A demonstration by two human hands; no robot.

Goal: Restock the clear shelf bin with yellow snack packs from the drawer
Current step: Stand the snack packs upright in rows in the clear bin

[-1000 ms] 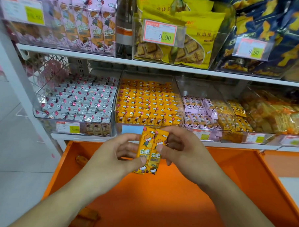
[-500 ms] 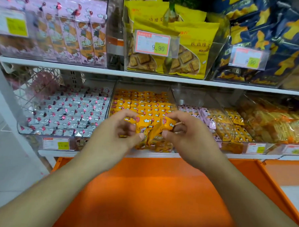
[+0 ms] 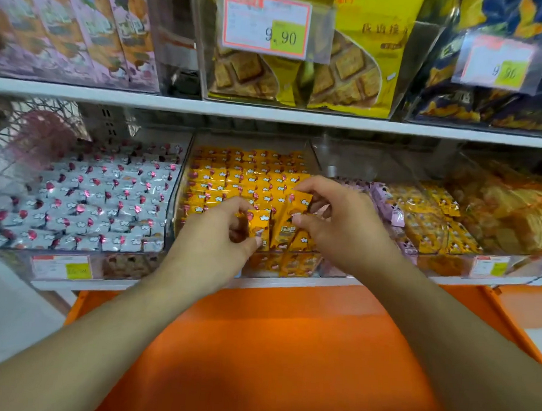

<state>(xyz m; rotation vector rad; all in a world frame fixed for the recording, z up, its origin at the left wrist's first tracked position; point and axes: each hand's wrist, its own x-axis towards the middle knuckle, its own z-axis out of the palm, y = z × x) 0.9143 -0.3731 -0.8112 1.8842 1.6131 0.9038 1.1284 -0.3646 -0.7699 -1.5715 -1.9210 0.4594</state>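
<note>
The clear shelf bin (image 3: 183, 183) of yellow snack packs is serving as the landmark here, and both hands are working at its front edge.

Just left of the bin's front centre, the left hand (image 3: 218, 237) is pinching one yellow snack pack (image 3: 260, 225) between thumb and curled fingers; the pack is standing roughly upright, its long axis running front to back up the sloping stock, its lower end hidden behind the thumb.

Just right of that, touching or nearly touching it, a second yellow pack (image 3: 289, 220) is being pinched by the right hand (image 3: 340, 227), thumb low on the pack and fingers curled over its upper corner. This pack is leaning, top end tipped to the right and toward the back of the bin.

Both packs are hanging directly over the bin's front row, above packs already lying there, so the drop looks short and straight down; neither hand is clearly nearer. The leaning pack probably needs squaring to the rows first.

Below the bin, the orange drawer (image 3: 276, 345) is lying open.
</note>
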